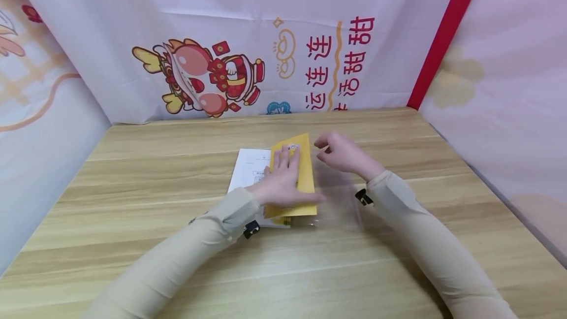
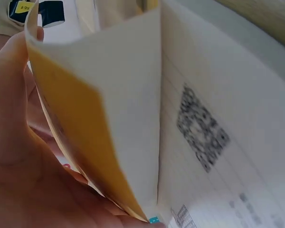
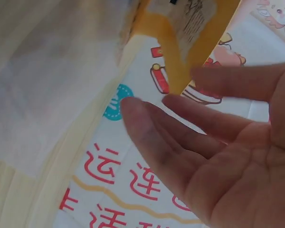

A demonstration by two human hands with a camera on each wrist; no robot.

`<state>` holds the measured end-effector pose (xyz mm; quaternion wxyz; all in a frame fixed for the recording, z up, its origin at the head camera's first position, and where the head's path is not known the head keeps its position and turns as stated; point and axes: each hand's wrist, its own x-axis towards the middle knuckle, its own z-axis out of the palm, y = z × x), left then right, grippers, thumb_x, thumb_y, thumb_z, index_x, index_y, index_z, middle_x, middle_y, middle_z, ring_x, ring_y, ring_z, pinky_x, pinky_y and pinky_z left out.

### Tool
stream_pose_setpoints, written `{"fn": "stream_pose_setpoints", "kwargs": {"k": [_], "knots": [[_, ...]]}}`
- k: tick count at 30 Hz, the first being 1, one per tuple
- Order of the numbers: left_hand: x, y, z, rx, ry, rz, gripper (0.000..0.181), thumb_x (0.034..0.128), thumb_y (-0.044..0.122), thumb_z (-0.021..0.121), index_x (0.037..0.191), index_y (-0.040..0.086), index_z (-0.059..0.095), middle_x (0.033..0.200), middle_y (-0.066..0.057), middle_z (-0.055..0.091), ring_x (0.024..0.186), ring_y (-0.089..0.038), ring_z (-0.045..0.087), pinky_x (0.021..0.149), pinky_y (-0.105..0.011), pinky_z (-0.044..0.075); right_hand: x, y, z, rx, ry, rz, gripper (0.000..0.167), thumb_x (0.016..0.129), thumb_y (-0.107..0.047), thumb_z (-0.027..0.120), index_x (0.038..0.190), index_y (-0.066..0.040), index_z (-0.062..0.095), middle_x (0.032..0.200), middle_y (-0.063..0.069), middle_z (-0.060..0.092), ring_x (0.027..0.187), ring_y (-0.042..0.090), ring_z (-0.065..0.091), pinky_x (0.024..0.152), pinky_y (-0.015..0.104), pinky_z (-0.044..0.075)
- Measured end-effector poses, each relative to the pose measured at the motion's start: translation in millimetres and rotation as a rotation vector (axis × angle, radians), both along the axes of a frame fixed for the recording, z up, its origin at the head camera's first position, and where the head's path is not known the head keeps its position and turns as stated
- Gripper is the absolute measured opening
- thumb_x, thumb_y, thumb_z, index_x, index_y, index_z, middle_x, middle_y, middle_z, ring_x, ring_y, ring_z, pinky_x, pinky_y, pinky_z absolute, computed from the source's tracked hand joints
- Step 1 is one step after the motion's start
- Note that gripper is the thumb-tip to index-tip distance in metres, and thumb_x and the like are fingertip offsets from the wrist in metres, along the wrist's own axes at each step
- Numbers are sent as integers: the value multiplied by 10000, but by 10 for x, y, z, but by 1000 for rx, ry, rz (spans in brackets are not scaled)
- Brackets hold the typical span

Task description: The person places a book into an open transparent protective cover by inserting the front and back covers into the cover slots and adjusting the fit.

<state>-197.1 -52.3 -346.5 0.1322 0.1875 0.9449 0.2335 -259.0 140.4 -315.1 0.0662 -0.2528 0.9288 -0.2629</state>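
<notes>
A booklet with a yellow cover [image 1: 306, 176] stands partly raised at the middle of the table, its white pages [image 1: 248, 164] to the left; a page with a QR code [image 2: 202, 128] shows in the left wrist view. My left hand [image 1: 283, 181] lies on the yellow cover with fingers spread, the thumb toward the right. Just right of the cover's upper edge, my right hand [image 1: 343, 154] is raised with loosely bent fingers and nothing held. In the right wrist view its fingers [image 3: 147, 133] are apart from the yellow cover [image 3: 178, 71]. Under it lies a clear plastic sleeve [image 1: 336, 201].
The wooden table [image 1: 155, 176] reaches to a printed cloth [image 1: 199, 9] hanging behind it. More printed cloth hangs at the left [image 1: 44, 78] and right [image 1: 500, 112] sides.
</notes>
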Motion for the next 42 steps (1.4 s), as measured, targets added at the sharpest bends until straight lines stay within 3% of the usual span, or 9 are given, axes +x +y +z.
{"fn": "stream_pose_setpoints", "kwargs": {"k": [3,8,10,14,23,29,33,42], "knots": [[-9,-41,-8,1,-2,-10,1311,713,820,607,1567,129,-106,1588,-165,-216,1441,-347,-179,1118,-643,61,11,36,-37,119,6,83,521,878,-127,719,1324,81,549,1337,244,551,1208,371,540,1013,495,439],[-15,-91,-14,-5,-5,-33,1336,698,845,589,1560,117,-127,1585,-159,-229,1442,-329,-187,1118,-626,106,36,82,-168,303,-44,272,1093,746,-458,833,1521,47,250,1567,249,218,1427,377,230,1146,485,223],[-17,-101,-19,-6,-5,-43,1346,694,849,588,1558,111,-132,1584,-161,-232,1441,-331,-190,1120,-613,127,49,83,-215,332,-71,292,1254,684,-572,836,1533,58,163,1586,259,123,1448,373,157,1159,461,187],[-21,-113,-18,-2,-1,-62,1342,704,843,587,1558,89,-121,1581,-183,-219,1439,-348,-182,1146,-532,120,85,75,-270,359,-80,284,1415,590,-688,829,1524,90,105,1590,272,49,1458,380,85,1169,448,144],[-18,-128,-7,-25,4,-84,1301,749,802,590,1554,58,-110,1583,-202,-203,1443,-346,-175,1166,-462,65,128,95,-359,434,-104,282,1448,557,-720,818,1532,71,97,1590,267,7,1459,395,33,1173,463,91],[11,-121,-17,-62,-7,-63,1280,753,776,617,1564,90,-97,1589,-181,-207,1446,-341,-172,1145,-558,121,130,111,-395,496,-166,263,1457,549,-709,828,1542,53,82,1594,260,-38,1459,392,-29,1172,486,96],[32,-93,-1,-129,-4,-45,1273,753,767,628,1568,102,-89,1588,-191,-202,1446,-356,-161,1091,-662,171,139,115,-393,522,-174,226,1470,537,-730,816,1534,74,95,1587,283,-31,1456,407,-29,1168,505,98],[84,71,109,-305,-6,15,1289,726,778,646,1577,104,-49,1586,-228,-160,1443,-419,-110,1054,-708,204,155,109,-353,509,-182,211,1436,551,-701,826,1537,64,114,1592,269,-16,1460,400,-5,1166,511,104]]}}
